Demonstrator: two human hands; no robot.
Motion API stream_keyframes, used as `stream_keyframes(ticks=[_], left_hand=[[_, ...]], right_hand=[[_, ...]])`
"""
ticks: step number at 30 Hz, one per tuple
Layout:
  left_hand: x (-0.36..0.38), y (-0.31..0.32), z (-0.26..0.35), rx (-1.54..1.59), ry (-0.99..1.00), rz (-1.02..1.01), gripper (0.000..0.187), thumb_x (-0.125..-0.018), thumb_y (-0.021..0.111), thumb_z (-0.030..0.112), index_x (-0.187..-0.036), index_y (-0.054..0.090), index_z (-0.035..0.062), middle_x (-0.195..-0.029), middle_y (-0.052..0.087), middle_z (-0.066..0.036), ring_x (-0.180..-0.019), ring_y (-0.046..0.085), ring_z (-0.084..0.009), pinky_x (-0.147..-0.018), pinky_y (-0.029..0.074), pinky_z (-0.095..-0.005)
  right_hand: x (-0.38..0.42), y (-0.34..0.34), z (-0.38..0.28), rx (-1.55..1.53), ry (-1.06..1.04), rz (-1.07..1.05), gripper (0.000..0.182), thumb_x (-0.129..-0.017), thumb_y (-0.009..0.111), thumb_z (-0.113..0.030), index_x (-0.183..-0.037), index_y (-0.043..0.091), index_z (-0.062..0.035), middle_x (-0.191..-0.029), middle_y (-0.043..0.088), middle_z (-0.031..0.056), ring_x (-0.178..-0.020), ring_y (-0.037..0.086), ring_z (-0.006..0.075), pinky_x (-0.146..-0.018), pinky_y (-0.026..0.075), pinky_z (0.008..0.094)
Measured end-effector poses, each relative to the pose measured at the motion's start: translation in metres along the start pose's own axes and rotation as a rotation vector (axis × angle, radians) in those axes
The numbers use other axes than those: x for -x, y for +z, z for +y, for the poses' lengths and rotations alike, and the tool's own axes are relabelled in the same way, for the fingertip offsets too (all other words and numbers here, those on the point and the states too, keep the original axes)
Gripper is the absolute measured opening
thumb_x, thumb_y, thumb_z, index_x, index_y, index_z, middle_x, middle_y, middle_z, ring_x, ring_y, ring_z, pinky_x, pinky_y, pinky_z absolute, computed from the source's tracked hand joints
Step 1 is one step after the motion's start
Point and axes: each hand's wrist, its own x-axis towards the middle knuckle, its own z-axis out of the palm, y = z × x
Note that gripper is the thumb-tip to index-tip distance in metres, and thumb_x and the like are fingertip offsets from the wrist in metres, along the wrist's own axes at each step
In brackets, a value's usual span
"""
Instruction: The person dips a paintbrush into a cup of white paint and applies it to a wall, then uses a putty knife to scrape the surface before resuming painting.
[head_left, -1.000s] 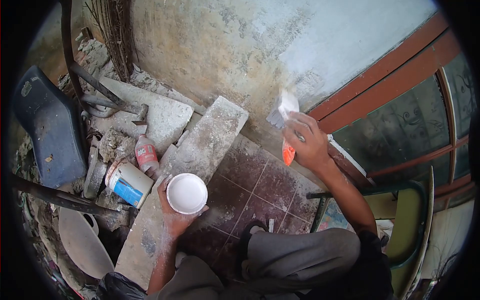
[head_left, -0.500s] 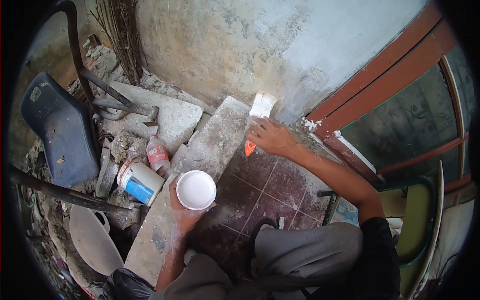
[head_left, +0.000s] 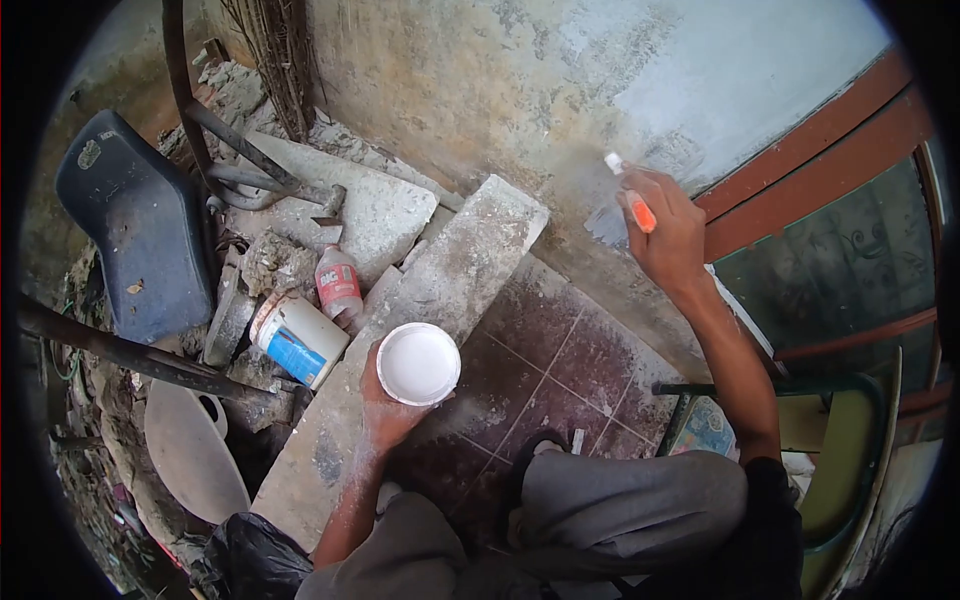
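My left hand [head_left: 385, 400] is wrapped round a tub of white paint [head_left: 419, 365], held upright above the concrete slab [head_left: 455, 255] with its open top facing me. In my right hand [head_left: 665, 235] is a paintbrush [head_left: 643, 215] with an orange handle; my fingers cover most of it. Its white, paint-covered end shows beyond my fingers, close to the lower part of the wall [head_left: 590, 130]. That wall is stained and patchy, with a whiter area at the upper right.
A brown-framed door with dark glass [head_left: 830, 250] stands right of the wall. To the left lie a plastic bottle [head_left: 338, 283], a white bucket [head_left: 300, 340], a black seat [head_left: 140, 230] and metal tubing [head_left: 150, 355] among rubble. A green-framed chair [head_left: 850, 430] is by my right side.
My right hand has lifted the paintbrush from above the slab's end up and right to the wall, turning it. My left hand still holds the tub; the view has shifted slightly.
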Motion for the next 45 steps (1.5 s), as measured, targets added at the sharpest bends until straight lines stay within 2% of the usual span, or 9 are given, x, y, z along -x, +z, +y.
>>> stream_keyframes(ticks=[5,7,11,14,20,22,26,31,45], left_hand=[[-0.001,0.001,0.002,-0.042,-0.088,0.003,0.078,-0.065,0.096,0.016,-0.129,0.054,0.0028,-0.122,0.064,-0.013,-0.115,0.063,-0.0247,-0.098,0.051,-0.0389],[0.000,0.000,0.001,-0.098,-0.018,0.028,0.074,-0.067,0.094,0.019,-0.127,0.055,0.0027,-0.120,0.066,-0.015,-0.113,0.065,-0.0263,-0.096,0.052,-0.0389],[0.000,-0.002,0.001,-0.076,-0.041,0.005,0.072,-0.069,0.093,0.021,-0.128,0.056,0.0032,-0.121,0.065,-0.016,-0.114,0.065,-0.0268,-0.097,0.052,-0.0399],[-0.001,-0.002,0.003,-0.089,-0.054,0.003,0.072,-0.070,0.092,0.021,-0.129,0.057,0.0033,-0.121,0.066,-0.016,-0.115,0.065,-0.0282,-0.097,0.052,-0.0404],[0.001,-0.002,0.004,-0.190,-0.059,0.020,0.069,-0.072,0.090,0.022,-0.130,0.059,0.0044,-0.122,0.066,-0.016,-0.115,0.065,-0.0313,-0.098,0.052,-0.0412],[0.002,-0.002,-0.007,-0.208,-0.031,0.023,0.069,-0.072,0.090,0.023,-0.130,0.059,0.0044,-0.122,0.066,-0.017,-0.116,0.064,-0.0320,-0.098,0.052,-0.0414],[0.002,-0.001,-0.008,-0.179,-0.047,0.012,0.069,-0.072,0.090,0.023,-0.131,0.059,0.0040,-0.125,0.065,-0.017,-0.118,0.063,-0.0339,-0.099,0.051,-0.0427],[0.000,0.001,-0.002,-0.227,0.054,0.027,0.077,-0.071,0.092,0.024,-0.135,0.055,0.0024,-0.129,0.063,-0.017,-0.122,0.061,-0.0317,-0.103,0.049,-0.0423],[-0.002,0.003,0.012,-0.091,0.007,0.062,0.086,-0.067,0.094,0.030,-0.138,0.052,0.0026,-0.129,0.062,-0.019,-0.123,0.061,-0.0336,-0.103,0.049,-0.0441]], right_hand=[[0.002,-0.020,-0.007,0.048,-0.252,0.123,0.025,-0.078,0.072,-0.008,-0.102,0.066,-0.0099,-0.104,0.070,0.0050,-0.102,0.070,0.0297,-0.073,0.060,0.0357],[0.014,-0.011,-0.013,0.313,-0.361,-0.063,0.024,-0.076,0.073,-0.012,-0.100,0.067,-0.0116,-0.102,0.069,0.0032,-0.108,0.068,0.0297,-0.077,0.061,0.0363],[0.066,0.029,-0.012,0.229,-0.411,-0.208,0.026,-0.076,0.072,-0.013,-0.101,0.067,-0.0114,-0.103,0.069,0.0015,-0.111,0.066,0.0287,-0.082,0.060,0.0387],[0.080,0.034,-0.020,0.007,-0.121,-0.488,0.020,-0.083,0.069,-0.008,-0.102,0.066,-0.0092,-0.103,0.068,0.0055,-0.108,0.065,0.0301,-0.085,0.058,0.0417],[0.032,-0.001,-0.064,-0.694,0.462,-0.056,0.013,-0.103,0.053,-0.009,-0.113,0.056,-0.0010,-0.108,0.062,0.0152,-0.105,0.066,0.0267,-0.078,0.058,0.0384],[0.017,-0.012,-0.096,-1.282,0.695,0.059,0.019,-0.105,0.051,-0.011,-0.119,0.048,0.0010,-0.110,0.060,0.0149,-0.104,0.065,0.0255,-0.084,0.056,0.0390],[0.007,-0.012,-0.124,-1.311,0.376,-0.149,0.020,-0.104,0.051,-0.009,-0.120,0.045,0.0020,-0.109,0.057,0.0159,-0.108,0.062,0.0250,-0.095,0.051,0.0390],[0.010,0.010,-0.143,-1.154,0.252,-0.265,0.016,-0.099,0.059,0.000,-0.112,0.055,0.0068,-0.110,0.058,0.0171,-0.102,0.064,0.0234,-0.087,0.053,0.0346],[0.019,0.038,-0.155,-1.252,0.471,-0.472,0.018,-0.102,0.058,-0.008,-0.115,0.054,0.0030,-0.108,0.061,0.0115,-0.102,0.062,0.0138,-0.076,0.054,0.0294]])
